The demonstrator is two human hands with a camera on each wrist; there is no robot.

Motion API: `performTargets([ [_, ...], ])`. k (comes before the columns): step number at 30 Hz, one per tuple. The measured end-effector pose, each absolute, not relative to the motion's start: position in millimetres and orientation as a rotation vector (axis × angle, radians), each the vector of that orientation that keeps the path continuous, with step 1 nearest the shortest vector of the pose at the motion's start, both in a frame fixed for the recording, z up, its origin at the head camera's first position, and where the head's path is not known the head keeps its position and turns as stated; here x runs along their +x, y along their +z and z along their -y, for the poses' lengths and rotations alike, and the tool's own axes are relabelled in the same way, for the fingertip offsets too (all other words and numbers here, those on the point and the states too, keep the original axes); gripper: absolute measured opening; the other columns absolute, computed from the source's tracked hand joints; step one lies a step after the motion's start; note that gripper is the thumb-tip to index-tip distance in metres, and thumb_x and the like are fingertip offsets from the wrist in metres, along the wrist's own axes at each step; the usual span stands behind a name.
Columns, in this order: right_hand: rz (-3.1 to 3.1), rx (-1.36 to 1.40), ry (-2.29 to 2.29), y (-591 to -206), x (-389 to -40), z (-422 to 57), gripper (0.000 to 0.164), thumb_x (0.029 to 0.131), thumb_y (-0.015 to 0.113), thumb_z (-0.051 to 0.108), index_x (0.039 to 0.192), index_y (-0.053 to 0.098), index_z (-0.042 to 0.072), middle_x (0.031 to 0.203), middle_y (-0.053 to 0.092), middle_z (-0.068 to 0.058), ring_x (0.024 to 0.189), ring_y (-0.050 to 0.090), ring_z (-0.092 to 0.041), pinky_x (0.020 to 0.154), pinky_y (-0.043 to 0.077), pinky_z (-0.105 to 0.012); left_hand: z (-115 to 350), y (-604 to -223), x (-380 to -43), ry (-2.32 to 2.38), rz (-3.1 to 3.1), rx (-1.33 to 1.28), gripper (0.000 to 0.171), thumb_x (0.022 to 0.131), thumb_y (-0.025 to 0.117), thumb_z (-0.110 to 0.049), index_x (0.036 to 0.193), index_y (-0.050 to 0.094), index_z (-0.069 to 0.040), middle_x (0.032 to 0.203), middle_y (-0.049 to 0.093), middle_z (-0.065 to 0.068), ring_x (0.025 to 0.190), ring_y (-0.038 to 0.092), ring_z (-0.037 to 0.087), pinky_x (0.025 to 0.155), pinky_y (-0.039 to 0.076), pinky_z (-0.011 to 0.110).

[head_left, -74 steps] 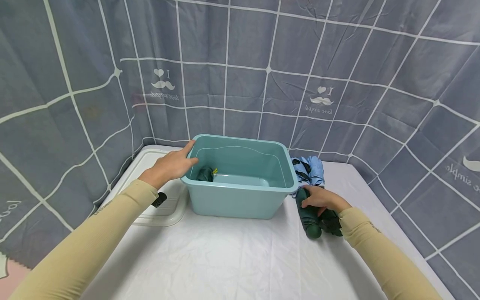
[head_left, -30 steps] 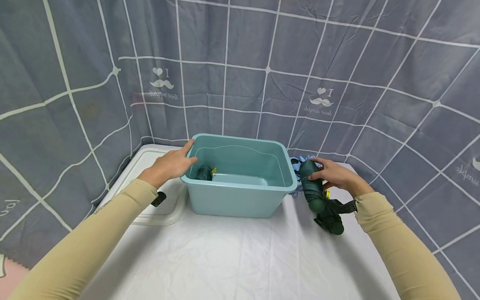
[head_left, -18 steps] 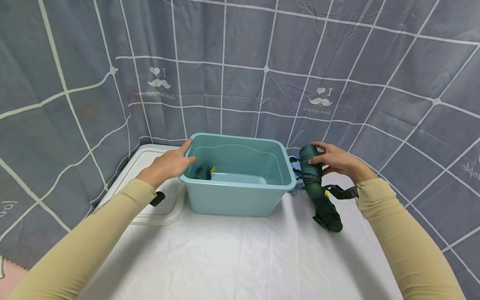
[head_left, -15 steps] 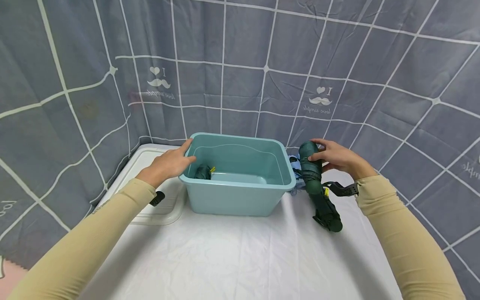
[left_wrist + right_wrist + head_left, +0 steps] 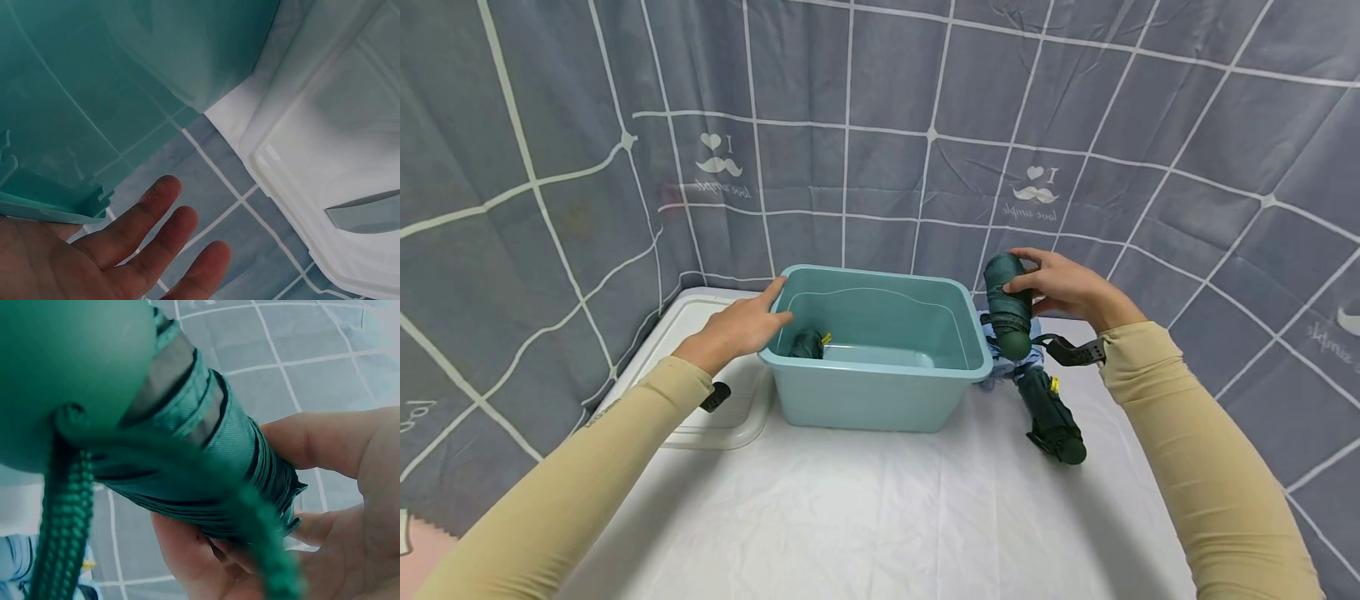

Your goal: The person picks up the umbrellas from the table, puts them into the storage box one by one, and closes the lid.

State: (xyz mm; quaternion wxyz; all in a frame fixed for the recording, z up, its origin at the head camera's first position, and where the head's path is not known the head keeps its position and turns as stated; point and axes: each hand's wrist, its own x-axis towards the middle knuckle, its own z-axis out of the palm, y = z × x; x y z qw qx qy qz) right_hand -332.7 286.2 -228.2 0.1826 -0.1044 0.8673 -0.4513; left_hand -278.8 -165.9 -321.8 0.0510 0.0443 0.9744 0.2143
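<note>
We count three dark green folded umbrellas: one in the right hand, one on the table, one inside the bin. The right hand point(image 5: 1063, 283) grips the first umbrella point(image 5: 1007, 308) between thumb and fingers, holding it off the table just beyond the bin's right end; we see one green cord point(image 5: 65, 531) looping from its handle. The second umbrella point(image 5: 1051, 421) lies on the white table point(image 5: 850, 517) nearer us, and the third umbrella point(image 5: 807, 344) sits at the left end of the single teal bin point(image 5: 857, 404). Light blue folded cloth point(image 5: 15, 559) shows beside the bin, too hidden for us to tell how many pieces it makes. The left hand point(image 5: 741, 329) rests at the bin's left rim, its fingers loosely extended. Near it we see one white lid point(image 5: 737, 421) on the table, left of the bin. Behind everything hangs a grey checked curtain point(image 5: 887, 83).
</note>
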Motion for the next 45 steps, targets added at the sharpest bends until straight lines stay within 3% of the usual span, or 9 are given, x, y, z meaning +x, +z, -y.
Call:
performTargets([
  [8, -2.446, -0.324, -1.239, -220.3, -338.4, -261.9, 0.081, 0.099, 0.061, 0.014, 0.163, 0.011, 0.015, 0.149, 0.035, -0.026, 0.121, 0.055, -0.037, 0.075, 0.058, -0.037, 167.2, -320.6, -276.7, 0.648, -2.960, 0.137, 0.077, 0.101, 0.033, -0.052, 0.163, -0.007, -0.031, 0.161, 0.031, 0.025, 0.140, 0.041, 0.049, 0.098, 0.040, 0.069],
  [26, -2.350, -0.334, -1.172, -219.9, -349.6, -200.0, 0.083, 0.097, 0.062, 0.013, 0.163, 0.012, 0.017, 0.152, 0.036, -0.024, 0.130, 0.053, -0.042, 0.088, 0.057, -0.046, 164.9, -318.1, -273.4, 0.647, -2.955, 0.153, 0.076, 0.102, 0.033, -0.051, 0.163, -0.006, -0.029, 0.161, 0.032, 0.025, 0.140, 0.041, 0.048, 0.098, 0.041, 0.068],
  [45, -2.273, -0.390, -1.053, -241.1, -370.8, -150.8, 0.083, 0.095, 0.065, 0.012, 0.162, 0.016, 0.017, 0.148, 0.042, -0.021, 0.124, 0.059, -0.042, 0.086, 0.059, -0.048, 151.4, -317.3, -276.9, 0.652, -2.966, 0.097, 0.076, 0.103, 0.033, -0.051, 0.163, -0.006, -0.029, 0.161, 0.032, 0.024, 0.139, 0.042, 0.048, 0.097, 0.042, 0.067],
])
